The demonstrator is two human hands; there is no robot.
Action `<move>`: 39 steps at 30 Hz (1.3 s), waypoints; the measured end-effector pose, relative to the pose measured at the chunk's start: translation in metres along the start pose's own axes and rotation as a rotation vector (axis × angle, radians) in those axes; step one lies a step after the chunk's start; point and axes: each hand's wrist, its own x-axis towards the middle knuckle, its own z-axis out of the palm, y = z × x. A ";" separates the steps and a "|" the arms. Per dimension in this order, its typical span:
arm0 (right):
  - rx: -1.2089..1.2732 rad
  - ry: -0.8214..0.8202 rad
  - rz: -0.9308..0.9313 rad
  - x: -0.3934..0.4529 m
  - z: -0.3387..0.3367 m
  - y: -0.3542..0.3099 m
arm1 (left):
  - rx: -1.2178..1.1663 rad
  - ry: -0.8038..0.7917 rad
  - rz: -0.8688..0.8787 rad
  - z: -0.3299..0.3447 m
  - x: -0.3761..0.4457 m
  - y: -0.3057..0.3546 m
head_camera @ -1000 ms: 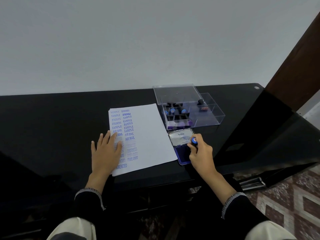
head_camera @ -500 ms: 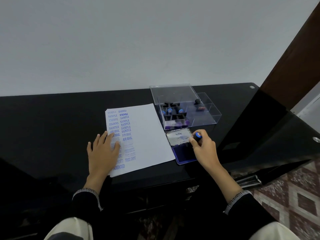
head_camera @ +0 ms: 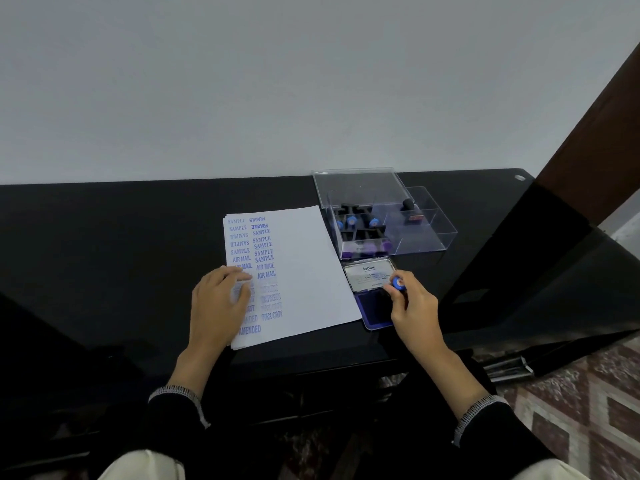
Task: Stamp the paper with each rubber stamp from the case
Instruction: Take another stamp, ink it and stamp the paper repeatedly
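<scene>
A white paper (head_camera: pixel 304 268) lies on the black table (head_camera: pixel 104 244), its left part filled with several blue stamp prints. My left hand (head_camera: pixel 216 303) rests flat on the paper's lower left part, fingers spread. My right hand (head_camera: pixel 414 303) grips a rubber stamp with a blue-topped handle (head_camera: pixel 398 283) and holds it down on the blue ink pad (head_camera: pixel 375 311). The pad's open lid (head_camera: pixel 369 273) stands just behind it. A clear plastic case (head_camera: pixel 426 233) behind the pad holds several more stamps (head_camera: pixel 358 221).
The case's clear lid (head_camera: pixel 356 185) leans open at the back. One stamp (head_camera: pixel 410 209) lies alone in the case's right compartment. The table's right end (head_camera: pixel 554 258) slopes away toward a patterned floor (head_camera: pixel 581 403). A brown door frame (head_camera: pixel 595 143) stands at the right.
My right hand has shifted a little over the ink pad with the stamp, lifting and coming down again. My left hand stays on the paper.
</scene>
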 end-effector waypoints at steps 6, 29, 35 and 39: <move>-0.037 -0.080 0.032 0.018 -0.002 -0.003 | -0.044 -0.040 0.062 -0.004 -0.017 0.001; -0.072 -0.133 0.122 0.024 0.001 -0.010 | -0.137 -0.130 0.040 -0.021 -0.053 -0.003; 0.089 -0.084 0.270 0.025 0.001 -0.029 | -0.218 -0.132 0.017 -0.018 -0.051 -0.007; 0.397 -0.175 0.290 0.010 0.034 -0.073 | -0.224 -0.150 -0.007 -0.020 -0.049 -0.005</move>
